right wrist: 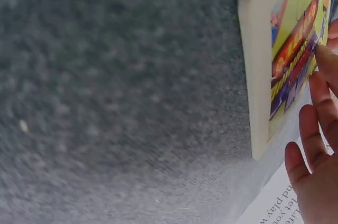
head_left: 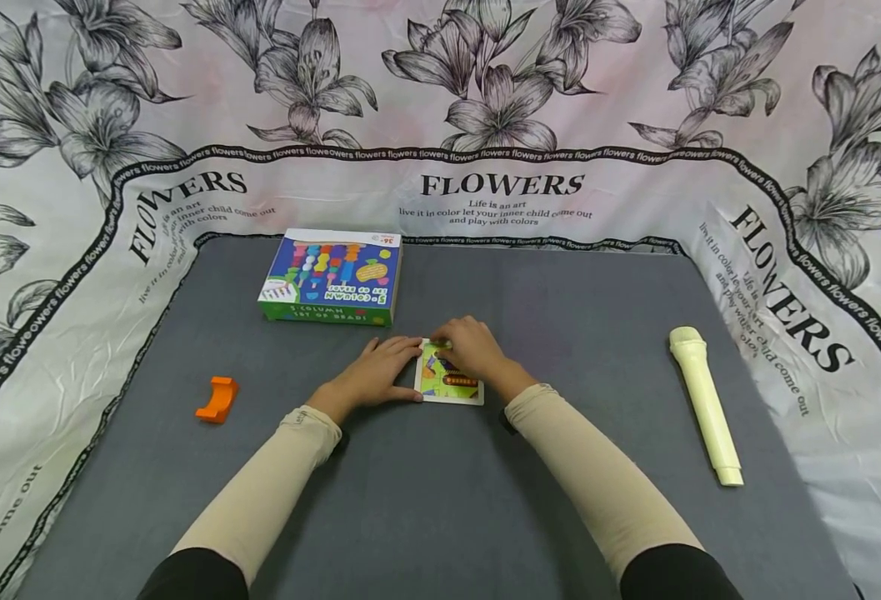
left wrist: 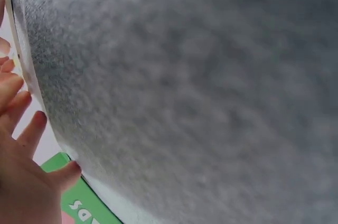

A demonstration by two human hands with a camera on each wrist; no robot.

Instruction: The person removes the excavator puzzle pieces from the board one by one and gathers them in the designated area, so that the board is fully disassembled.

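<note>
A small square picture puzzle [head_left: 430, 387] with a thick white border lies flat on the grey table, printed in bright green, orange and purple. My left hand [head_left: 371, 373] lies at its left side, fingers stretched out, with fingertips and thumb right at the border. From the right, my right hand [head_left: 476, 348] reaches over the upper part and covers some of the picture. In the right wrist view, fingertips of the right hand [right wrist: 319, 123] touch the picture, while the other fingers are loosely extended. The left wrist view catches the left hand [left wrist: 26, 171] with its fingers spread.
Behind the hands stands a blue and green bead-set box [head_left: 331, 279]. An orange curved block [head_left: 217, 400] lies to the left, a pale yellow tube [head_left: 706, 407] to the right. A flower-printed white cloth [head_left: 350, 196] borders the grey table surface [head_left: 425, 500].
</note>
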